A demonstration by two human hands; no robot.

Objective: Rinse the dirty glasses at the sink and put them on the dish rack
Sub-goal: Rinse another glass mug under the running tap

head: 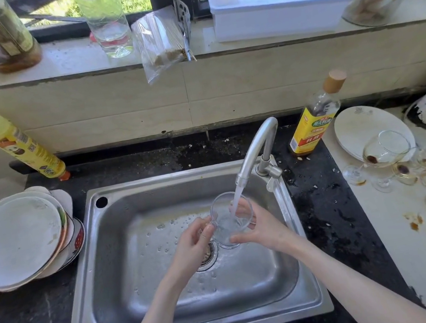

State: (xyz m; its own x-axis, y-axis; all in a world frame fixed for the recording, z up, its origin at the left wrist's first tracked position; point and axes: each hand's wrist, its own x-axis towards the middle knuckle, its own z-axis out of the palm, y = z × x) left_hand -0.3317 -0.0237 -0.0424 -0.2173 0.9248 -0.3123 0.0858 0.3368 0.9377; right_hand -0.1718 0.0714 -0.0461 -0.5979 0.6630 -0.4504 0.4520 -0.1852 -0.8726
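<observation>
Head view: both hands hold one clear glass point(229, 219) over the sink point(143, 259), under the running tap point(257, 150); water stream falls into its mouth. Left hand point(192, 243) fingers curled, pinching the glass's left side. Right hand point(260, 228) fingers wrapped round its right side and back. Glass tilted, mouth up toward tap, base near the drain point(207, 257). Dirty glasses point(403, 167) w/ brown residue lie on the pale surface point(410, 254) at right, beside a white plate point(354, 130). Stacked plates point(18, 241) left of sink.

Both hands point(192, 243) point(260, 227) hold a glass point(229, 219) under running tap point(257, 150).
</observation>
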